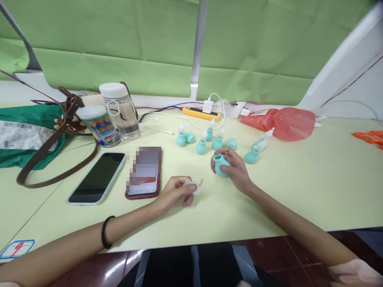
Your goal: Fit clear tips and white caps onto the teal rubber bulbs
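Two forearms [74, 245] come in nearest the head camera, both cut off by the frame, with one black band [103, 233] on the left wrist. Take the gap between the hands as the clock's centre. At 8 o'clock the left hand [175, 195] pinches one pale, see-through piece [196, 192] between thumb and fingers, most of it covered; one small white round bit [199, 181] shows just beside it, and whether the two are joined I cannot tell. Between 2 and 3, the right hand [236, 167] curls round one turquoise bulb [220, 169], its hole tilted up.

Eight more turquoise bulbs [201, 148] are on the table [314, 179]: six around 12, two near 2 that overlap. Six carry pale tips; on the other two, one of them partly behind the right hand, I can make out none.

At 9 lie two phones [97, 179], one screen dark, the other partly pixelated. At 10 stand one printed cup [100, 127] and one clear bottle [119, 115]. One yellow power strip [197, 113] holds one white charger [208, 106] at 12; one red bag [295, 123] sits at 2, contents unclear. Between 9 and 10, one green bag [50, 131] is cut off, as are orange items [371, 137] between 2 and 3, too blurred to count
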Demonstrator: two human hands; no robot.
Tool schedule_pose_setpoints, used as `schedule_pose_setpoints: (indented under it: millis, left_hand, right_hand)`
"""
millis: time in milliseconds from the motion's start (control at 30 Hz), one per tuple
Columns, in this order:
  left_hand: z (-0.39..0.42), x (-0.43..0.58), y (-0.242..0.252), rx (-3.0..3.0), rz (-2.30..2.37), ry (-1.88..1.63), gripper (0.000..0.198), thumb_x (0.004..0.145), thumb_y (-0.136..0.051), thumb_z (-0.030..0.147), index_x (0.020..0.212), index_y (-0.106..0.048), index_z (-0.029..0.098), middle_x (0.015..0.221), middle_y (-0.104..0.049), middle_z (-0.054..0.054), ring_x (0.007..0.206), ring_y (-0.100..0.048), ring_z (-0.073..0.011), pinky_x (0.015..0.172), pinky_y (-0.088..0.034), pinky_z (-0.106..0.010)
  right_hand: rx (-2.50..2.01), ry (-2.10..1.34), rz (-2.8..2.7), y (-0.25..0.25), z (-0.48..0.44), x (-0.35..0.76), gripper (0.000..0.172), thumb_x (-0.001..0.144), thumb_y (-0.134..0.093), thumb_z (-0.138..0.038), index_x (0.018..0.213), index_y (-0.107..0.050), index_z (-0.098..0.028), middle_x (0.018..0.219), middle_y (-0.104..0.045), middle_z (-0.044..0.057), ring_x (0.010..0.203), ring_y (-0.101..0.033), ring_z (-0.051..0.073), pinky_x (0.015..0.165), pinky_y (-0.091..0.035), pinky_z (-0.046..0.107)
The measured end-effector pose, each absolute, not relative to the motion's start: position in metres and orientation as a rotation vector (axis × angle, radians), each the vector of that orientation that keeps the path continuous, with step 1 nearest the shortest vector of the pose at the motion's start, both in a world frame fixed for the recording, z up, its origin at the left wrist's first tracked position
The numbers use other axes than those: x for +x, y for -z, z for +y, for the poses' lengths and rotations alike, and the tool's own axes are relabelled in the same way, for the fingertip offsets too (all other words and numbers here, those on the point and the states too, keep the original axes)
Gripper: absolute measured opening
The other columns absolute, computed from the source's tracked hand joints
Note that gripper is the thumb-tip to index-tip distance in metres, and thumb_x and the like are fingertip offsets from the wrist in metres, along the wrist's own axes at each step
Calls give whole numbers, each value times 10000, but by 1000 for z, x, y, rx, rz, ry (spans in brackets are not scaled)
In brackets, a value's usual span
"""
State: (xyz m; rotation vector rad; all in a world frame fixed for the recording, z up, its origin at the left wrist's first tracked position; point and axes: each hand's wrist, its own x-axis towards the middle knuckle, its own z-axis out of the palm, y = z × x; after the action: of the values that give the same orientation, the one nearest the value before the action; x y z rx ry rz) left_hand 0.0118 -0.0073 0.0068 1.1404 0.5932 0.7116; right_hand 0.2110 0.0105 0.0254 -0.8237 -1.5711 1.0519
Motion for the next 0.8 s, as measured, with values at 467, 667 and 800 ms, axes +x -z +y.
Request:
schedule_pose_setpoints:
  millis: [467,667,800]
  left_hand:
    - [-12,17,-8,1457,949,-835,317,664,-608,319,536,-374,148,500,-345,73,426,-297,-32,399,-226,-161]
    - [-12,16,-4,1586,988,-779,323,687,-579,389,550,-445,129,506,-377,55,465,-313,-49,427,-226,-177]
    - [-13,15,-2,1667,1042,-830,334,688,-572,393,526,-462,122,489,-381,48,473,-327,-57,440,-253,-184]
  right_hand:
    - [-1272,-441,-1814,-2,37,216,333,707,-531,-240,1001,-377,-214,986,-583,50,920,-533,173,791,-399,359]
    - [-1146,2,-1827,-4,29,212,399,671,-581,-229,1037,-428,-195,1021,-539,87,923,-511,205,785,-413,385]
    - [-861,67,-1866,-17,2,197,280,657,-609,-179,917,-507,-182,694,-557,24,624,-508,126,569,-438,261]
